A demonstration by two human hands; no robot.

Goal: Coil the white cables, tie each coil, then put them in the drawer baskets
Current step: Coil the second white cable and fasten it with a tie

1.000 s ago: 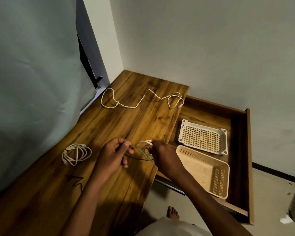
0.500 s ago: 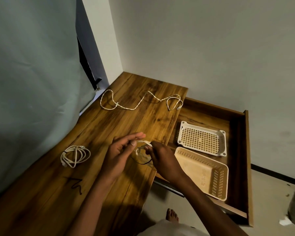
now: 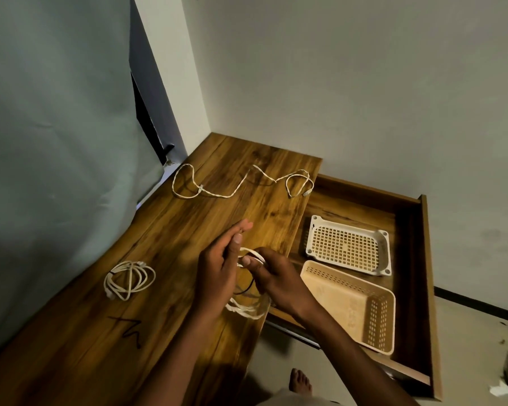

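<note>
My right hand point(image 3: 276, 281) pinches a white cable coil point(image 3: 248, 309) at its top, over the table's right edge. A thin black tie point(image 3: 246, 288) hangs across the coil. My left hand point(image 3: 217, 268) is against the coil's left side with fingers stretched forward and thumb near the cable; its grip on the tie is hidden. A tied white coil point(image 3: 128, 279) lies on the wooden table point(image 3: 165, 253) to the left. An uncoiled white cable point(image 3: 241, 184) sprawls at the far end.
An open drawer point(image 3: 423, 259) on the right holds a white basket point(image 3: 349, 249) and a beige basket point(image 3: 352, 303), both empty. A loose black tie point(image 3: 128, 328) lies near the table's front left. A curtain hangs left; a bare foot point(image 3: 299, 382) is on the floor.
My left hand has moved from holding the black tie out to the left to up against the coil, fingers now stretched forward. The coil hangs lower below both hands.
</note>
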